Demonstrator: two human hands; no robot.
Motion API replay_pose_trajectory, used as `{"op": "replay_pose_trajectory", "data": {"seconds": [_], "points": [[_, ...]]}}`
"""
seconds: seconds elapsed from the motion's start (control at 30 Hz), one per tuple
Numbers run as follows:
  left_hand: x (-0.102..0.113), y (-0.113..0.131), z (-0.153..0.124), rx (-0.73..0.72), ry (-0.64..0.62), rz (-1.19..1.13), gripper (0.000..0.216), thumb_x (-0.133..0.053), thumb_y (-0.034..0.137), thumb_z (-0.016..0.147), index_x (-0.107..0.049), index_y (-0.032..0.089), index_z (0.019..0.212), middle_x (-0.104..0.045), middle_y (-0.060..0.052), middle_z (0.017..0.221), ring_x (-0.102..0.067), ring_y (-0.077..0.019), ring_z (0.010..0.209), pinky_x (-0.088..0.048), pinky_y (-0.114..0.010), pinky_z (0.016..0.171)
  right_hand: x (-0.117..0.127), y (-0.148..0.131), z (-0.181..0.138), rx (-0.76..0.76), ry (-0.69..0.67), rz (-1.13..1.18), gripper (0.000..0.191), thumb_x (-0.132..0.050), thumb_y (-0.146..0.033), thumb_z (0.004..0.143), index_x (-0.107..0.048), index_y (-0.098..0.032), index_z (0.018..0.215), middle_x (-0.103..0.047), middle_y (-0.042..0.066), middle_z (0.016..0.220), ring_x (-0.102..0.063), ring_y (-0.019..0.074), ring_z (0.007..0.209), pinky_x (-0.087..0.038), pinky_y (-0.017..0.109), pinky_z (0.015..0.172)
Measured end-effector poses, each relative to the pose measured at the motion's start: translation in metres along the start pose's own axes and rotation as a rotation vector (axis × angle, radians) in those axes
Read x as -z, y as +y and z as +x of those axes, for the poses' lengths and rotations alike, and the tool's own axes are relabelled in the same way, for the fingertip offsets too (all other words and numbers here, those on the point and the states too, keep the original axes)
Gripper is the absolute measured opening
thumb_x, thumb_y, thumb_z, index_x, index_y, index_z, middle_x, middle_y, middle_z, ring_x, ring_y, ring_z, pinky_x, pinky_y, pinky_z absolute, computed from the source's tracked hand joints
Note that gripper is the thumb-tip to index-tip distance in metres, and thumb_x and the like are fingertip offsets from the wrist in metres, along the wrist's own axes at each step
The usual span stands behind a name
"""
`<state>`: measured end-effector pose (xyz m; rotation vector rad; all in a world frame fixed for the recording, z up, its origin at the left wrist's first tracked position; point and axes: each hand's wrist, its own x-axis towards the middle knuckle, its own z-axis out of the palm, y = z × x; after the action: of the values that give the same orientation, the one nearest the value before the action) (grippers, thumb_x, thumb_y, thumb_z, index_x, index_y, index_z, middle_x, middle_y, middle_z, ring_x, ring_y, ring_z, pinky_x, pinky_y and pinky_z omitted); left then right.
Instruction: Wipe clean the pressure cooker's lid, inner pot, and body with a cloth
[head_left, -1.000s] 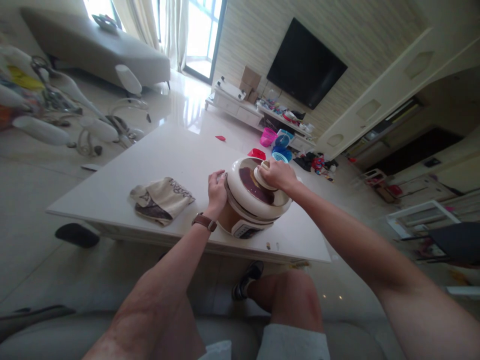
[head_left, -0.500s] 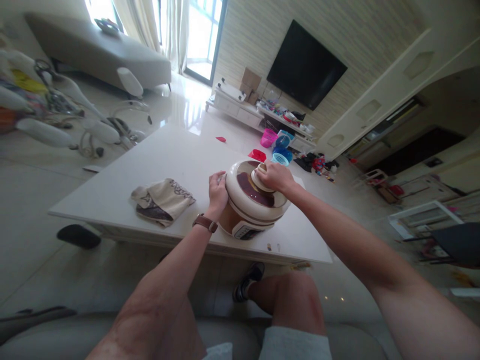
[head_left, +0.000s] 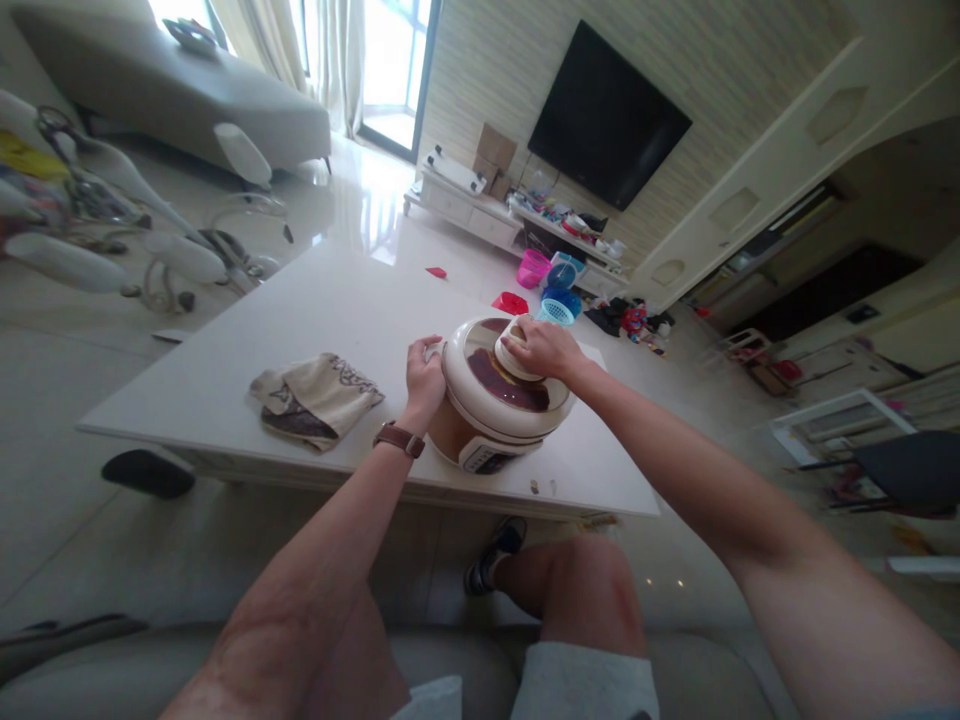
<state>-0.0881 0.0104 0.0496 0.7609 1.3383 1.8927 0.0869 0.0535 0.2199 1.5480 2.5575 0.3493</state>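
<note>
A cream and brown slow cooker (head_left: 450,432) with a control panel on its front stands on the white table (head_left: 337,300). Its lid (head_left: 501,385), see-through brown with a cream rim, sits on top. My right hand (head_left: 547,350) is closed around the cream lid knob (head_left: 510,360). At the cooker's left side, my left hand (head_left: 425,380) grips the side handle, which my fingers mostly hide. A folded beige cloth (head_left: 319,400) with dark patterns lies on the table left of my left hand.
Two tiny items (head_left: 535,487) lie by the table's near edge. Beyond the table are a pink basket (head_left: 533,268), a red basin (head_left: 511,303) and a light-blue basket (head_left: 556,312) on the floor. A grey couch (head_left: 187,100) stands far left.
The whole view has shifted slightly, so things sit a little further left and higher. Both hands keep their places on the slow cooker and lid knob.
</note>
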Motion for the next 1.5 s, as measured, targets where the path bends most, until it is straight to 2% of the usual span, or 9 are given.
{"op": "replay_pose_trajectory", "data": {"seconds": [0.2,0.4,0.73,1.0,1.3,1.5], "points": [[-0.001,-0.005,0.007,0.04,-0.01,-0.071,0.016,-0.064,0.025,0.091,-0.069,0.021,0.105,-0.069,-0.006,0.103,-0.065,-0.0217,0.101,-0.054,-0.034,0.096,-0.006,0.005,0.002,0.041,0.045,-0.012,0.055,-0.038,-0.061,0.108,-0.064,-0.014,0.123,-0.078,0.02,0.114,-0.073,0.036,0.102,-0.044,0.038,0.078],[-0.003,-0.005,0.007,0.055,0.004,-0.074,0.012,-0.064,0.026,0.094,-0.069,0.021,0.103,-0.066,-0.006,0.096,-0.063,-0.0208,0.094,-0.055,-0.033,0.087,-0.004,0.007,0.003,0.074,0.024,-0.031,0.058,-0.036,-0.061,0.109,-0.063,-0.013,0.125,-0.078,0.022,0.114,-0.073,0.0375,0.102,-0.044,0.039,0.08],[-0.004,-0.005,0.006,0.059,0.002,-0.063,0.012,-0.064,0.029,0.095,-0.068,0.022,0.103,-0.066,-0.006,0.097,-0.063,-0.0219,0.097,-0.055,-0.035,0.091,0.006,0.002,0.002,0.069,-0.022,-0.046,0.062,-0.033,-0.062,0.108,-0.062,-0.012,0.129,-0.075,0.025,0.124,-0.071,0.0389,0.111,-0.047,0.04,0.086],[-0.004,-0.004,0.006,0.05,-0.001,-0.094,0.008,-0.064,0.026,0.094,-0.068,0.022,0.1,-0.067,-0.005,0.099,-0.064,-0.0217,0.101,-0.053,-0.035,0.096,-0.002,0.001,0.0,0.023,0.036,-0.012,0.062,-0.033,-0.061,0.108,-0.064,-0.011,0.128,-0.076,0.025,0.12,-0.071,0.0411,0.109,-0.047,0.042,0.085],[-0.004,-0.006,0.008,0.035,0.003,-0.048,0.01,-0.059,0.021,0.094,-0.069,0.021,0.098,-0.071,-0.007,0.115,-0.063,-0.0224,0.113,-0.046,-0.037,0.108,-0.001,0.001,0.0,0.029,0.035,-0.03,0.068,-0.03,-0.066,0.107,-0.064,-0.012,0.128,-0.076,0.025,0.121,-0.071,0.0406,0.111,-0.047,0.042,0.086],[-0.004,-0.005,0.007,0.056,-0.004,-0.064,0.012,-0.058,0.021,0.094,-0.069,0.022,0.099,-0.071,-0.007,0.116,-0.064,-0.0222,0.111,-0.047,-0.037,0.107,0.008,0.001,0.006,0.025,0.019,-0.025,0.062,-0.035,-0.062,0.107,-0.064,-0.012,0.129,-0.076,0.024,0.124,-0.071,0.0393,0.112,-0.048,0.041,0.086]]}}
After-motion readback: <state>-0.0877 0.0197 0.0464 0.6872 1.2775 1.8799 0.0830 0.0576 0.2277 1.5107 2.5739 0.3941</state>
